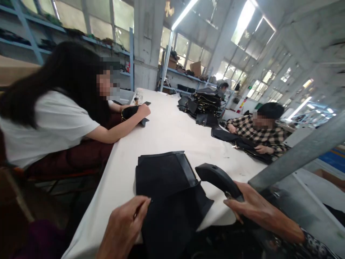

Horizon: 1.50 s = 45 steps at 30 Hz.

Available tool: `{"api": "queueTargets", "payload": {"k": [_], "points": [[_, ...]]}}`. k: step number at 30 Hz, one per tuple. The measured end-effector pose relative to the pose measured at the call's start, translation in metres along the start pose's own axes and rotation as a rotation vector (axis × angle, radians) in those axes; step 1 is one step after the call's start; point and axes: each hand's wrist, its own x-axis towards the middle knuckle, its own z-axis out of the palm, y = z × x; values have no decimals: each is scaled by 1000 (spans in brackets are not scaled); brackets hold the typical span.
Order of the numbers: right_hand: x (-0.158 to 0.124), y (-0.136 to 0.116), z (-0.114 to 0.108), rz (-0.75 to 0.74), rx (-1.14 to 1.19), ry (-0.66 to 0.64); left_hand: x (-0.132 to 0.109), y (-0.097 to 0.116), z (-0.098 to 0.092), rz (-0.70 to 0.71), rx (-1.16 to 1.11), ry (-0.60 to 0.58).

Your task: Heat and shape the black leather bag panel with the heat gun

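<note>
A flat black bag panel (161, 176) lies on the white tabletop, with a shiny black strip along its right side. More black material continues from it toward me and hangs over the near edge. My left hand (124, 226) is closed in a pinch at the panel's left edge, thumb against forefinger. To the right of the panel, my right hand (254, 205) is closed around a curved, padded-looking black piece (217, 176), held just above the table. Something small and metallic shows under that piece near my thumb; its kind cannot be made out.
Across the white table (167, 126), a pile of black bags (206, 104) stands at the back. One person (54, 115) sits at the left handling a black piece; another person (262, 129) works on black material at the right. A slanted metal post (302, 154) rises near my right arm.
</note>
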Motion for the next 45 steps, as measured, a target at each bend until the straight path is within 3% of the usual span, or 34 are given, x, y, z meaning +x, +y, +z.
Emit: {"api": "queueTargets", "payload": {"k": [2,5,8,10,13,20,24,27,31,36,39,45], "points": [[2,12,-6,43,46,0,56,20,0,164,98,22],[10,16,-10,71,83,-3,140,34,28,342,278,-33],[30,12,-10,52,136,-22,205,22,66,394,326,-37],[52,10,-7,33,157,-48,230,8,85,396,341,-38],[94,8,-2,-9,142,-106,243,-10,103,409,344,-63],[186,8,11,23,117,-182,234,-28,116,400,294,-58],[215,15,15,94,161,-261,232,-33,119,417,289,-13],[218,11,1,116,148,-215,232,-28,117,396,354,-66],[198,3,-48,173,212,-105,233,-16,112,344,403,-136],[125,8,-104,367,258,25,231,-12,109,363,397,-179],[67,15,-106,475,274,90,229,-12,107,376,415,-197],[-25,16,-73,654,386,199,237,-1,102,365,466,-274]]}}
